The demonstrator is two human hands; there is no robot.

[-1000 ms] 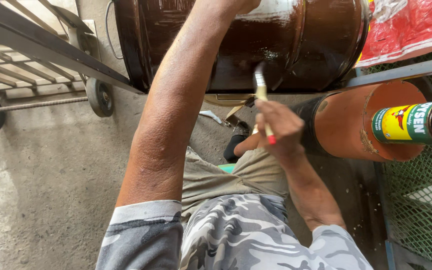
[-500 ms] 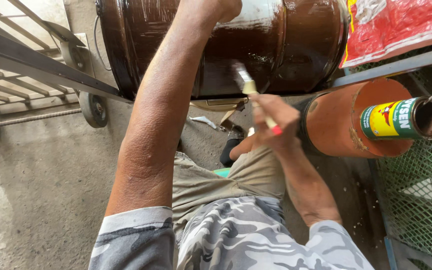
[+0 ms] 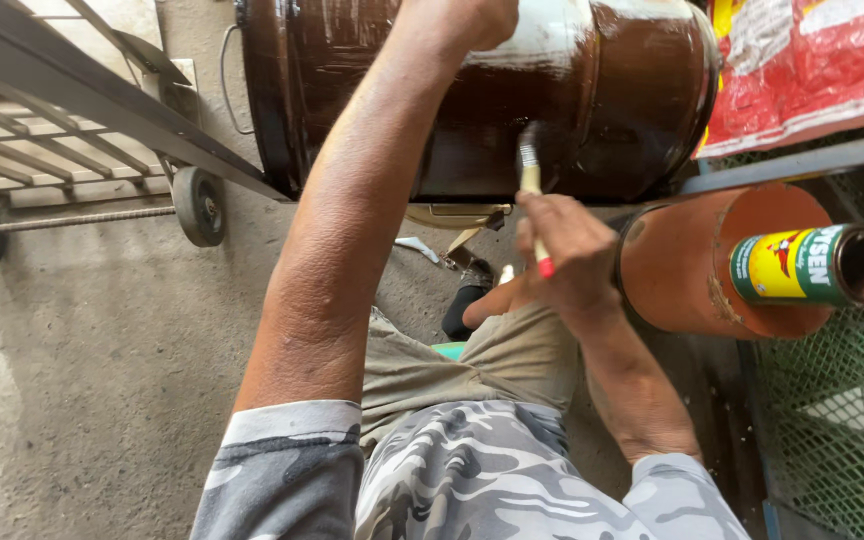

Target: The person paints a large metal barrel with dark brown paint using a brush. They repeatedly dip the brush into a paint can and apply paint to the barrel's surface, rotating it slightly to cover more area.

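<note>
A big glossy dark brown drum point(image 3: 472, 90) fills the top of the view, wet with paint. My left hand point(image 3: 467, 15) rests on its top side, the fingers out of sight past the frame edge. My right hand point(image 3: 562, 255) is shut on a small paintbrush point(image 3: 531, 195) with a pale handle and a red end. Its bristles touch the drum's lower side. My knees in khaki trousers sit below the drum.
An open paint can point(image 3: 817, 265) with a yellow and green label lies on an orange cylinder point(image 3: 697, 265) at the right. Green wire mesh point(image 3: 837, 430) is below it, a red sack point(image 3: 812, 60) above. A wheeled metal cart point(image 3: 82, 150) stands at the left on concrete floor.
My right hand has carried the brush up from near my lap to the drum's lower side. The view has shifted a little. My left arm stays on the drum.
</note>
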